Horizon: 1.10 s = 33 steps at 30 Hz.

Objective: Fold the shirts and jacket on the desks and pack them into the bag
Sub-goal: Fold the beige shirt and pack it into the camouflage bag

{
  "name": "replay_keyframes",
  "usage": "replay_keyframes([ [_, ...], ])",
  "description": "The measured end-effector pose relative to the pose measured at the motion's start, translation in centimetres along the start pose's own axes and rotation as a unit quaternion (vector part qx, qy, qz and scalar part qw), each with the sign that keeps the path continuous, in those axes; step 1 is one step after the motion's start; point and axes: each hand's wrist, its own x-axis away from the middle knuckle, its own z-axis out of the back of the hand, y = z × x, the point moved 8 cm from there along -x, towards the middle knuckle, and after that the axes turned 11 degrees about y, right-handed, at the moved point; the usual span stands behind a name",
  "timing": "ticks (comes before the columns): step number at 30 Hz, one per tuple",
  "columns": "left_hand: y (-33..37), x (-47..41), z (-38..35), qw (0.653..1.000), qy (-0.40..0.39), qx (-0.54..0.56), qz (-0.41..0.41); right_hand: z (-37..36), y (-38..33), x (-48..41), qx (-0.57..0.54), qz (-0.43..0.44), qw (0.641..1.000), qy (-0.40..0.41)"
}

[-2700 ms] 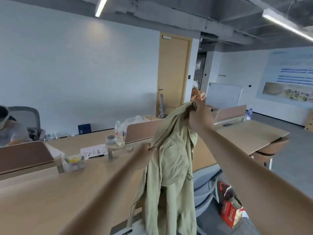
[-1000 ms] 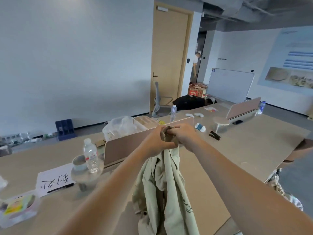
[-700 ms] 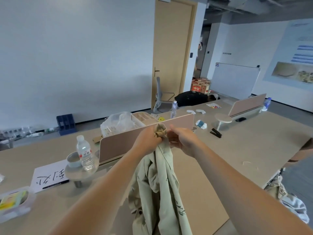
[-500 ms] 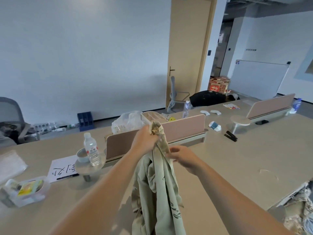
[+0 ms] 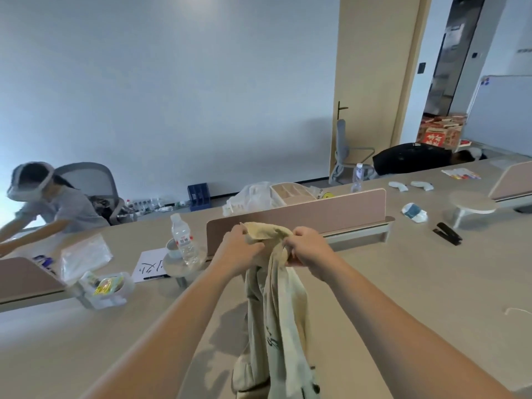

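A pale olive-green jacket (image 5: pixel 275 318) hangs in front of me above the beige desk (image 5: pixel 403 298), its lower folds bunched near the bottom edge of the view. My left hand (image 5: pixel 240 249) grips the top of the fabric on the left. My right hand (image 5: pixel 308 249) pinches the top edge just to the right, close beside the left. A short span of cloth bridges the two hands. No bag is in view.
A pink divider panel (image 5: pixel 299 218) stands just behind my hands. A water bottle (image 5: pixel 184 240), a cup and a written sheet (image 5: pixel 151 267) sit at the left. A seated person (image 5: pixel 49 203) works at far left. A black stapler (image 5: pixel 447 233) lies at the right.
My right hand has come back up from lower on the jacket and taken hold of the top edge next to my left hand. The view has swung left, bringing the seated person in.
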Motion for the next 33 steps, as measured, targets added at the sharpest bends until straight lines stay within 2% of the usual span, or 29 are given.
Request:
replay_keyframes([
  [2,0.8,1.3,0.1,1.0,0.0,0.001,0.0,0.3,-1.3,-0.1,-0.066,-0.024,0.997,0.03],
  [6,2.0,4.4,-0.4,0.998,-0.052,0.036,-0.002,0.0,-3.5,0.2,-0.164,-0.05,0.984,0.046],
  [8,1.5,5.6,-0.9,0.997,-0.057,0.05,0.027,0.0,-4.3,0.5,-0.2,-0.056,0.977,0.059],
  [11,0.6,6.4,-1.7,0.985,-0.034,0.136,0.096,-0.2,-5.8,1.3,-0.242,-0.049,0.967,0.066],
  [14,0.6,6.9,-3.6,0.941,-0.073,0.289,0.158,-0.3,-7.6,2.1,-0.266,-0.03,0.961,0.064],
  [15,0.7,7.0,-3.9,0.935,-0.07,0.306,0.163,-0.4,-8.1,2.2,-0.264,-0.023,0.962,0.066],
  [18,0.5,6.8,-2.4,0.968,0.015,0.22,0.122,-0.2,-9.6,3.0,-0.244,0.0,0.967,0.071],
  [20,0.3,6.6,-0.5,0.973,0.067,0.192,0.113,0.5,-10.3,3.4,-0.218,0.021,0.971,0.091],
  [22,0.1,6.1,1.1,0.978,0.096,0.157,0.097,1.8,-10.7,3.2,-0.122,0.063,0.98,0.143],
  [25,0.3,5.1,3.1,0.986,0.099,0.12,0.054,3.8,-11.0,3.1,0.052,0.12,0.971,0.2],
  [29,0.6,3.9,5.0,0.993,0.08,0.089,0.001,4.8,-9.6,3.5,0.202,0.157,0.948,0.191],
  [31,1.1,3.7,6.2,0.993,0.084,0.076,-0.031,4.2,-8.9,3.5,0.184,0.188,0.951,0.166],
  [33,1.6,3.9,7.4,0.991,0.089,0.09,-0.053,3.6,-8.3,3.9,0.111,0.181,0.967,0.143],
])
